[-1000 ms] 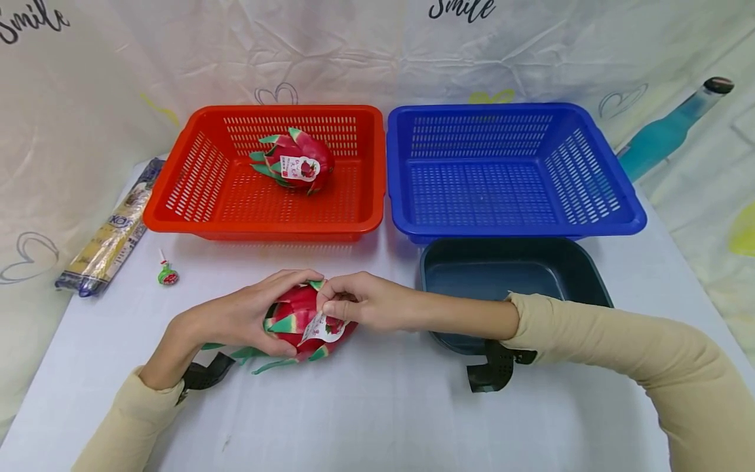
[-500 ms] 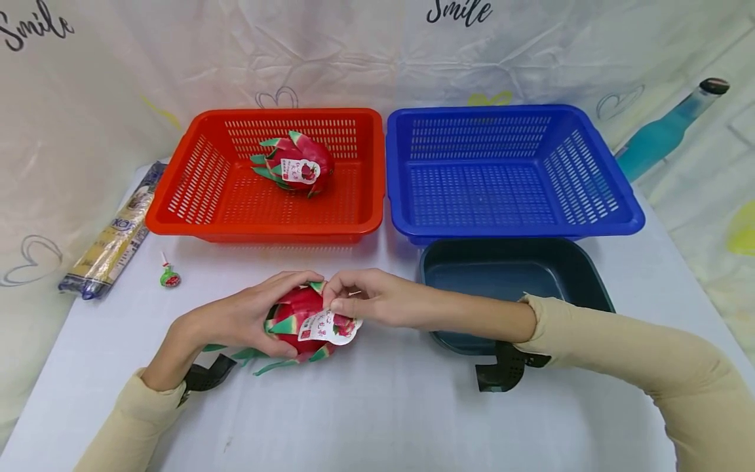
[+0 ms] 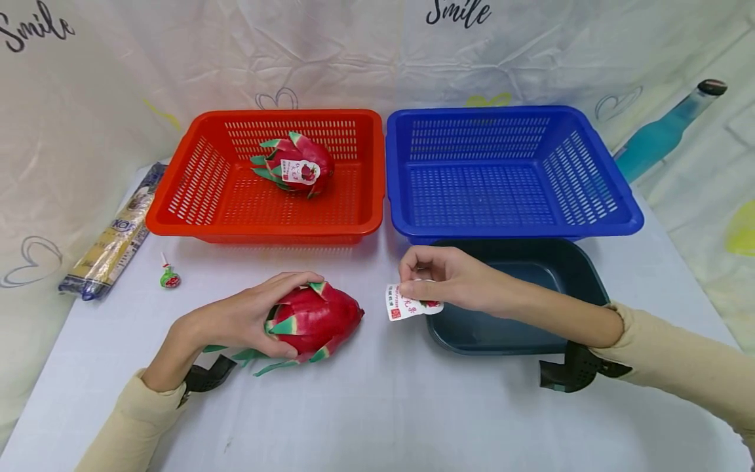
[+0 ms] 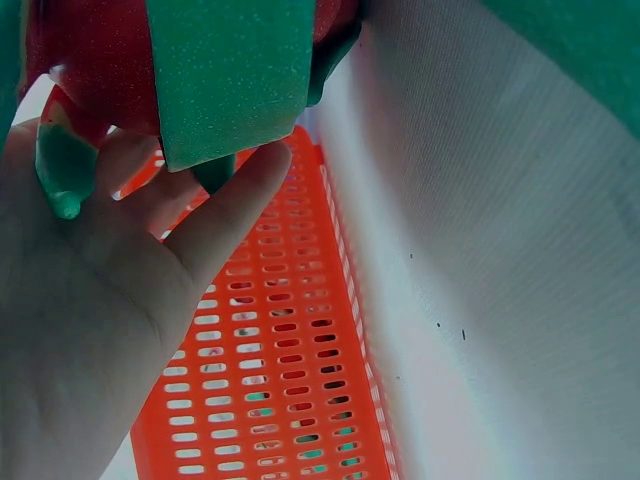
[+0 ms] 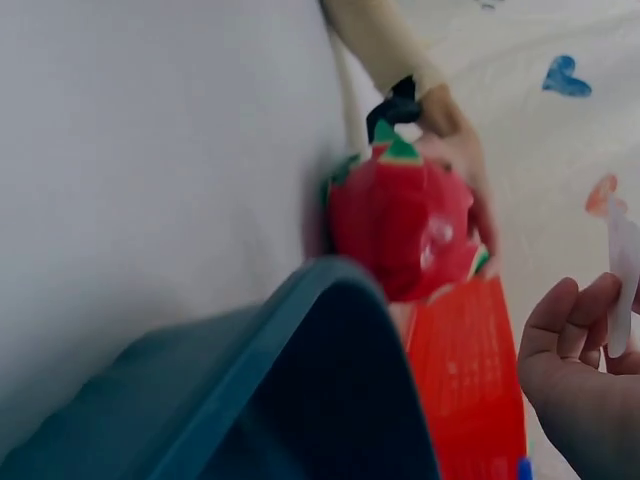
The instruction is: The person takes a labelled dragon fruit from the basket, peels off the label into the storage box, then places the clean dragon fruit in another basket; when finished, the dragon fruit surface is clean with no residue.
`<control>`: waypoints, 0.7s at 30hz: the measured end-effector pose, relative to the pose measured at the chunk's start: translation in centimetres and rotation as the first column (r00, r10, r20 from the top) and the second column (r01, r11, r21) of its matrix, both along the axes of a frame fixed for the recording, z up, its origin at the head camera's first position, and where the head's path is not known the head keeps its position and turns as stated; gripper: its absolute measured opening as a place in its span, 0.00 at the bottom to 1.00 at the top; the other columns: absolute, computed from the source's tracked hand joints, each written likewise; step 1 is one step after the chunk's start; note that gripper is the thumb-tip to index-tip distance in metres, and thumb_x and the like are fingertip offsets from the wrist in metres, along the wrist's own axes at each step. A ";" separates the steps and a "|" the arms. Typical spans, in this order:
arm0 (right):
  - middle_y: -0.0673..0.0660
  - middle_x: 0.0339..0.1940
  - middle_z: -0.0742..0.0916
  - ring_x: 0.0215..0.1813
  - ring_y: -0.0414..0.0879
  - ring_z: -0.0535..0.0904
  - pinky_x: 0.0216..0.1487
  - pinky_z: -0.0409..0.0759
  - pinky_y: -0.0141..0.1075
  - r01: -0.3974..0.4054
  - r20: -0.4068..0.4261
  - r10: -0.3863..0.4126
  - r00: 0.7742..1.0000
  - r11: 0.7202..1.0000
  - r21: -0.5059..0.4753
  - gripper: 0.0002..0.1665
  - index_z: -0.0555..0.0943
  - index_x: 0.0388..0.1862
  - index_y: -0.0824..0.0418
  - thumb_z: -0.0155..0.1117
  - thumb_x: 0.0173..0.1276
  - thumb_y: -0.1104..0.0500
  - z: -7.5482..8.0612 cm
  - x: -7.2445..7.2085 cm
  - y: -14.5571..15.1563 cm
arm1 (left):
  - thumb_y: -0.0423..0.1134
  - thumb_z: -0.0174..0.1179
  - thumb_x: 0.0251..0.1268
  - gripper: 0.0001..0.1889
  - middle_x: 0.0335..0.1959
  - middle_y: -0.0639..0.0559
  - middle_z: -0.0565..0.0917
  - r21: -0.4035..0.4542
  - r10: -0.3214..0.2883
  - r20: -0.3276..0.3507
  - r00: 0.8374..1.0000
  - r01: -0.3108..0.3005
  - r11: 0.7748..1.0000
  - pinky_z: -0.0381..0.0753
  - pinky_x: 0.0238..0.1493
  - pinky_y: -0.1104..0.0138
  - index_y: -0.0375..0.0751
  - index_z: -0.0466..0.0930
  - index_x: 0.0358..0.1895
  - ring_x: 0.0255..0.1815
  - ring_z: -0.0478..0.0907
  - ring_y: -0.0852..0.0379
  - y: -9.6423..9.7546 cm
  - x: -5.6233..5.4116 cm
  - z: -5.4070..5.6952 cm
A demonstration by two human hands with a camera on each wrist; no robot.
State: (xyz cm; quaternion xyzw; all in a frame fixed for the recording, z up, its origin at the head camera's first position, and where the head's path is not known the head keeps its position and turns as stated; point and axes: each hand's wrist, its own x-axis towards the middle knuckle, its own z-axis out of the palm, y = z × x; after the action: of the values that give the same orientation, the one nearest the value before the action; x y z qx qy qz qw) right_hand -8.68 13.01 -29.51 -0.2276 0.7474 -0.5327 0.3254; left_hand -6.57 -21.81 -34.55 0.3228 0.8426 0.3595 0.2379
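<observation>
A red dragon fruit (image 3: 323, 321) with green-tipped scales lies on the white table, its skin bare of any label. My left hand (image 3: 248, 321) grips its leafy end, thumb on the near side and fingers over the far side. In the left wrist view, green scales of the dragon fruit (image 4: 235, 80) hang over the palm. Between thumb and fingertips my right hand (image 3: 460, 278) pinches a white printed sticker (image 3: 401, 308), held near the left edge of the dark tray (image 3: 513, 347). The right wrist view catches the sticker (image 5: 622, 270) edge-on.
Behind stand a red basket (image 3: 265, 229), with a second, labelled dragon fruit (image 3: 301, 164) in it, and a blue basket (image 3: 513, 231). A lollipop (image 3: 170, 276) and a long yellow-and-blue packet (image 3: 115, 236) lie at left. A blue bottle (image 3: 660, 141) stands at back right.
The sticker has come off the dragon fruit. My right hand has carried it rightward to the dark tray's edge, while the left hand and the fruit have stayed put.
</observation>
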 end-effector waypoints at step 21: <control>0.57 0.33 0.77 0.37 0.46 0.75 0.31 0.73 0.31 0.029 -0.107 -0.010 0.994 0.983 0.180 0.11 0.76 0.40 0.60 0.66 0.66 0.54 -1.6 -2.3 4.6 | 0.52 0.77 0.42 0.51 0.64 0.61 0.67 -0.005 -0.002 -0.008 1.000 0.002 1.000 0.82 0.47 0.69 0.67 0.54 0.71 0.66 0.62 0.58 -0.1 -0.1 -0.1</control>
State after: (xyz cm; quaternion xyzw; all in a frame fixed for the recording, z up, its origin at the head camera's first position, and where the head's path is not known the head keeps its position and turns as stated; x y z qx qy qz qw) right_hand -10.94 17.60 -31.07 -0.2174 0.8112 -0.4528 0.2994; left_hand -6.64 -21.89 -34.68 0.3243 0.8442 0.3558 0.2357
